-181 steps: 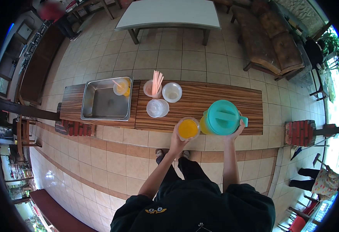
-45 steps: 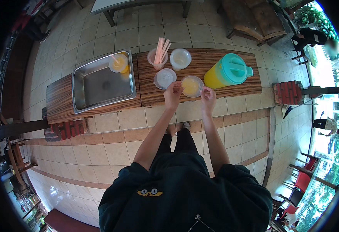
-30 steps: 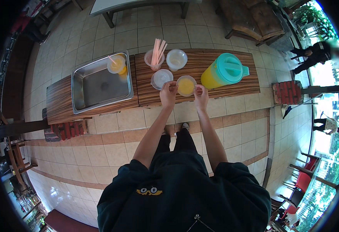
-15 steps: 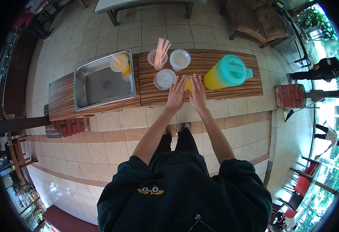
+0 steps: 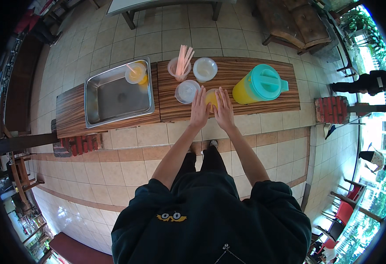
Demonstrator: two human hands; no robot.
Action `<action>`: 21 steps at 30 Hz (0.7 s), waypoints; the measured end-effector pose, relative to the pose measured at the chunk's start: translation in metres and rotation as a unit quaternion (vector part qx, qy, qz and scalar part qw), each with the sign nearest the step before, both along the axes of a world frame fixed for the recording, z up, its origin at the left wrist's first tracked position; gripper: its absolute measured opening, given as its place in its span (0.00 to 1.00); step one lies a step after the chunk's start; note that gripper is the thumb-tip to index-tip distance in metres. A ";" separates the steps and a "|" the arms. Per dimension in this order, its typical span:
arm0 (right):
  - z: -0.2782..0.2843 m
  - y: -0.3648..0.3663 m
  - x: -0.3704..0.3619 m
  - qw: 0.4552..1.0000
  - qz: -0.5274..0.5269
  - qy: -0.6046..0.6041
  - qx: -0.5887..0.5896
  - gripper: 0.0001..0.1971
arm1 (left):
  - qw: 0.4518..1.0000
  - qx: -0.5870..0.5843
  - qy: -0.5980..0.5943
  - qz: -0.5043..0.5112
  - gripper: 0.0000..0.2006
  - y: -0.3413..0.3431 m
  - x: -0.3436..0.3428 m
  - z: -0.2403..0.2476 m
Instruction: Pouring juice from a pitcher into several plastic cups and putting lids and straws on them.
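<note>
A clear plastic cup of yellow drink [image 5: 210,97] stands on the striped wooden table [image 5: 263,61] between my two hands. My left hand [image 5: 200,109] lies along the cup's left side, fingers stretched out. On the other side my right hand [image 5: 223,108] has its fingers straight too, over the cup's right rim. Both appear to touch the cup, partly hiding it. Just left of my left fingertips sits a stack of clear lids [image 5: 187,91]. To the right stands a pitcher of yellow drink [image 5: 248,90] with a turquoise lid and handle.
Behind the lids are a cup of pale pink straws [image 5: 183,61] and a white plastic tub [image 5: 205,69]. At the left, a steel tray [image 5: 118,119] holds a filled cup with a straw [image 5: 136,72]. A brown padded seat [image 5: 290,22] stands beyond the table.
My fingers have parted slightly above the cup, so more of its top and yellow drink shows. The other things on the table stay where they were.
</note>
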State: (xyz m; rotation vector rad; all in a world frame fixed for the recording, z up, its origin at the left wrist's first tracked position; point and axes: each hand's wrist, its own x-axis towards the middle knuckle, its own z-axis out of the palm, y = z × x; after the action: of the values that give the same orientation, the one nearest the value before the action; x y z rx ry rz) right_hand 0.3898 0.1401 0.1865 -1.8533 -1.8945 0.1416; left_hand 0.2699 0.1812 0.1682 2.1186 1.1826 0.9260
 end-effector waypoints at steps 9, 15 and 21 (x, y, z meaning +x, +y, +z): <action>0.008 0.000 0.003 0.999 0.034 0.004 0.006 0.29 | 0.949 -0.237 -0.175 0.116 0.12 0.014 0.013 -0.010; 0.013 0.003 -0.002 0.999 0.047 -0.004 0.014 0.29 | 0.881 -0.363 -0.255 0.162 0.13 0.019 0.013 -0.030; 0.009 0.001 0.007 0.999 0.039 0.004 0.012 0.28 | 0.769 -0.473 -0.407 0.137 0.13 0.018 0.023 -0.011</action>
State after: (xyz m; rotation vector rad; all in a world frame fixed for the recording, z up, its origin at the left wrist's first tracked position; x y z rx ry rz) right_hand 0.3970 0.1415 0.1952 -1.7621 -1.9560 0.1519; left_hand 0.2929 0.1993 0.1576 0.6156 1.1058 0.9185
